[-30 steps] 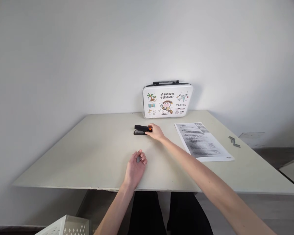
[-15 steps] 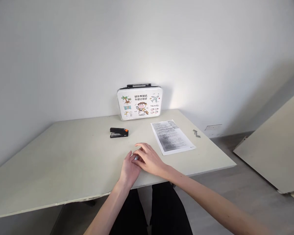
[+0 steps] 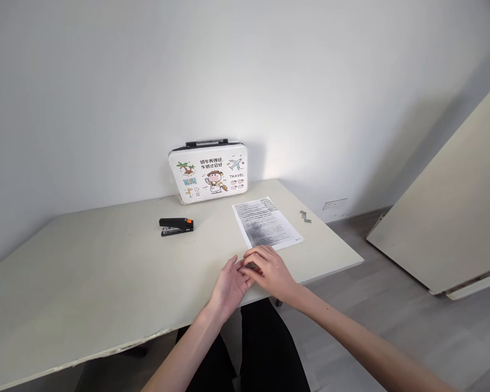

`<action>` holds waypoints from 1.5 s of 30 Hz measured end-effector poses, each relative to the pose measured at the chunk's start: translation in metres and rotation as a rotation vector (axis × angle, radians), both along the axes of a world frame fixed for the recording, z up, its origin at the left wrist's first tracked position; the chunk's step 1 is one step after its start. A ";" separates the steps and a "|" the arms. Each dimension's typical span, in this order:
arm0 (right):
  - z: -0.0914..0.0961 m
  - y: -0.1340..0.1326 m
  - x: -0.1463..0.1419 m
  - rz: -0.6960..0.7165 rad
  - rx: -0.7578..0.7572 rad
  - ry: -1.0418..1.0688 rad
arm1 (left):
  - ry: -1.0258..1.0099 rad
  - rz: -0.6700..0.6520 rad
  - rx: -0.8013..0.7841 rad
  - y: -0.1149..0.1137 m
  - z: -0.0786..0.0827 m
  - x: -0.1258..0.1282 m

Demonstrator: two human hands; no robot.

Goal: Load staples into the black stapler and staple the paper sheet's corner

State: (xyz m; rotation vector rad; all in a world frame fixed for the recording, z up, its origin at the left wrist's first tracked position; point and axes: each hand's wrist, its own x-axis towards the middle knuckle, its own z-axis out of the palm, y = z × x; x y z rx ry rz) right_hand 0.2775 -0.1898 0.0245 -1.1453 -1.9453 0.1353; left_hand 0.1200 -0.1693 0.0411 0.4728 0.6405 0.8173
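My left hand (image 3: pixel 231 285) is held palm up over the front edge of the table, thumb apart and fingers loosely stretched out. Over its fingertips bends my right hand (image 3: pixel 270 271), its thumb and fingers pinched on a small grey strip of staples (image 3: pixel 250 265), which is mostly hidden. Beyond the hands lies a printed sheet of paper (image 3: pixel 265 223). More strips of staples (image 3: pixel 305 216) rest in a small group to the right of the sheet. A black stapler (image 3: pixel 177 226) with an orange patch lies on its side to the left.
A white case (image 3: pixel 209 174) with cartoon prints and a black handle stands upright against the wall (image 3: pixel 147 81). The pale table (image 3: pixel 98 272) has a chipped front edge. At the right, a slanted pale panel (image 3: pixel 445 218) stands on the grey floor (image 3: pixel 351 305).
The view has turned to the right, so the table things appear farther left. Both hands have moved right together, nearer the paper's lower edge, still touching each other.
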 end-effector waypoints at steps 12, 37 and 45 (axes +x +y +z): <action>-0.037 0.045 0.142 -0.438 -0.157 0.127 | 0.621 -0.008 0.767 -0.005 0.000 -0.053; -0.064 0.027 0.196 -0.615 -0.303 0.302 | 1.233 -0.082 1.146 0.059 -0.010 -0.209; -0.059 0.021 0.192 -0.591 -0.356 0.243 | 1.995 0.176 0.952 0.093 -0.031 -0.336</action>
